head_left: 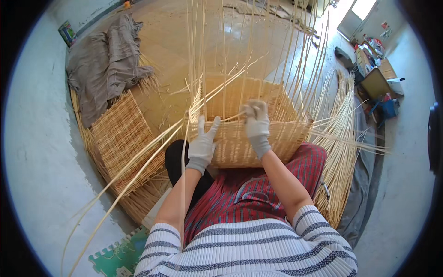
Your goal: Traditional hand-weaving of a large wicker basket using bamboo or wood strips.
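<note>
Basket (pixel 258 147), on person's lap: walls part-woven; upright stakes (pixel 204 51) above rim unwoven, loose strands (pixel 121 194) L of basket not worked in. L hand (pixel 201 145): fingers spread, agst near wall. R hand (pixel 257 123): at rim, blurred, grip can't tell. Bare floor (pixel 168 51) beyond basket; woven panel (pixel 122 131) L, cane bundle (pixel 339 171) R limit sideways room.

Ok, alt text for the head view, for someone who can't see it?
A gloved left hand and a blurred, gloved right hand are at the near rim of a wicker basket with tall upright strands. A woven panel lies left, a strand bundle right.
</note>
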Available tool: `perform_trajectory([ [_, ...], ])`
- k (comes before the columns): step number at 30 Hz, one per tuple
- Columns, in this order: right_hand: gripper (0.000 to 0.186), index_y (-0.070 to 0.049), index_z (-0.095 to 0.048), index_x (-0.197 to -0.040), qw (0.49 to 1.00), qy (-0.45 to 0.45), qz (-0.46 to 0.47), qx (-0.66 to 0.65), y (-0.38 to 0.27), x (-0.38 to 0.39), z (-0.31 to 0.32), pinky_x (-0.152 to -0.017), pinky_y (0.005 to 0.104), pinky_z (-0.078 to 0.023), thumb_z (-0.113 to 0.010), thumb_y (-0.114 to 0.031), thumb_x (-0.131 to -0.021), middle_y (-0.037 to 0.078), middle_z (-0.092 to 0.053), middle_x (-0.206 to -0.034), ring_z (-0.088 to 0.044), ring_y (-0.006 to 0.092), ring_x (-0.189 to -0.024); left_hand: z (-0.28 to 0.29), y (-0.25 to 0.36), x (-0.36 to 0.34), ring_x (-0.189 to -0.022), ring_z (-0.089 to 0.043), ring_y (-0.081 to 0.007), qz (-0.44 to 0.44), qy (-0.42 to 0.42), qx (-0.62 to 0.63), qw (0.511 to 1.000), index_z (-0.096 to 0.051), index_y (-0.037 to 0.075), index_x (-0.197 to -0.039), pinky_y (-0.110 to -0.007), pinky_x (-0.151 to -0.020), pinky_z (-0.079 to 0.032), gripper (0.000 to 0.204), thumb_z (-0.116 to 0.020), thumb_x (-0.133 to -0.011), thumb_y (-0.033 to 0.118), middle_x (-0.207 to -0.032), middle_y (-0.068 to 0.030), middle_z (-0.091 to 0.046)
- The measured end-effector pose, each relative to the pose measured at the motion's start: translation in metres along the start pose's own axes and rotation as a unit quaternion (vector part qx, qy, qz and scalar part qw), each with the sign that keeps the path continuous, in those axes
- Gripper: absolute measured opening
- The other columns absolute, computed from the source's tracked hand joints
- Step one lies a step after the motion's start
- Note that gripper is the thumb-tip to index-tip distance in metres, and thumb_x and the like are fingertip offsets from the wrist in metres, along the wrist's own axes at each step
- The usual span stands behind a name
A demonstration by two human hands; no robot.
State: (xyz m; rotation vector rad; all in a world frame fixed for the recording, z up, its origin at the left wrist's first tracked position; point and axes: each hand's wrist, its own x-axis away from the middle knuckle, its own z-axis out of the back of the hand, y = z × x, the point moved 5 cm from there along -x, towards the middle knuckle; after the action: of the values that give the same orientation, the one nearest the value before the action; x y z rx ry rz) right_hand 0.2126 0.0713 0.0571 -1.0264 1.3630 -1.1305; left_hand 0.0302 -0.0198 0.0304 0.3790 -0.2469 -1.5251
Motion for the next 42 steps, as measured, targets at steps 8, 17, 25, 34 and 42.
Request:
perform_trajectory([
  [8, 0.064, -0.014, -0.041, -0.15, 0.951, -0.134, 0.156, 0.23, -0.019, -0.081, -0.037, -0.09, 0.0363, -0.055, -0.055, -0.002, -0.089, 0.019, -0.05, -0.143, -0.064, 0.0289, -0.11, -0.017, -0.012, -0.022, -0.067, -0.065, -0.0304, -0.027, 0.076, -0.05, 0.996, -0.033, 0.038, -0.155, -0.042, -0.065, -0.056, 0.08, -0.052, -0.088, -0.001, -0.141, -0.0176, -0.044],
  [17, 0.041, -0.01, -0.057, -0.132, 0.984, -0.144, -0.099, -0.025, 0.011, 0.035, -0.01, -0.065, 0.0291, -0.051, -0.048, 0.004, -0.094, -0.001, -0.052, -0.087, -0.051, 0.0115, -0.073, -0.039, -0.008, -0.01, -0.122, -0.06, -0.0417, -0.074, 0.192, 0.102, 0.973, -0.045, 0.029, -0.146, -0.048, -0.093, -0.055, 0.056, -0.048, -0.095, 0.008, -0.154, -0.0244, -0.037],
  [25, 0.067, 0.004, -0.068, -0.109, 0.751, -0.319, 0.009, 0.577, 0.063, -0.051, -0.059, -0.066, 0.0453, -0.056, -0.035, -0.054, -0.103, 0.026, -0.07, -0.094, -0.073, 0.0363, -0.078, -0.032, -0.016, 0.006, -0.092, -0.071, -0.0323, 0.079, 0.139, 0.137, 0.978, -0.046, 0.026, -0.146, -0.042, -0.076, -0.058, 0.054, -0.048, -0.095, 0.008, -0.154, -0.0191, -0.04],
  [34, 0.038, 0.005, -0.06, -0.12, 0.907, -0.32, 0.098, 0.257, 0.052, 0.02, -0.026, -0.088, 0.0359, -0.053, -0.048, -0.027, -0.104, 0.019, -0.065, -0.117, -0.065, 0.0259, -0.109, -0.023, 0.018, -0.011, -0.094, -0.069, -0.0348, 0.074, 0.248, 0.284, 0.923, -0.056, 0.014, -0.132, -0.041, -0.081, -0.056, 0.039, -0.054, -0.094, 0.017, -0.128, -0.0158, -0.06],
  [42, 0.045, -0.002, -0.053, -0.137, 0.99, 0.081, -0.103, 0.06, 0.023, 0.004, 0.132, -0.095, 0.0413, -0.054, -0.056, -0.028, -0.101, 0.02, -0.055, -0.138, -0.058, 0.0321, -0.122, -0.055, 0.066, -0.105, -0.104, -0.069, -0.0348, -0.059, -0.135, 0.148, 0.978, -0.071, 0.01, -0.11, -0.046, -0.078, -0.058, 0.027, -0.064, -0.089, 0.025, -0.11, -0.0132, -0.071],
])
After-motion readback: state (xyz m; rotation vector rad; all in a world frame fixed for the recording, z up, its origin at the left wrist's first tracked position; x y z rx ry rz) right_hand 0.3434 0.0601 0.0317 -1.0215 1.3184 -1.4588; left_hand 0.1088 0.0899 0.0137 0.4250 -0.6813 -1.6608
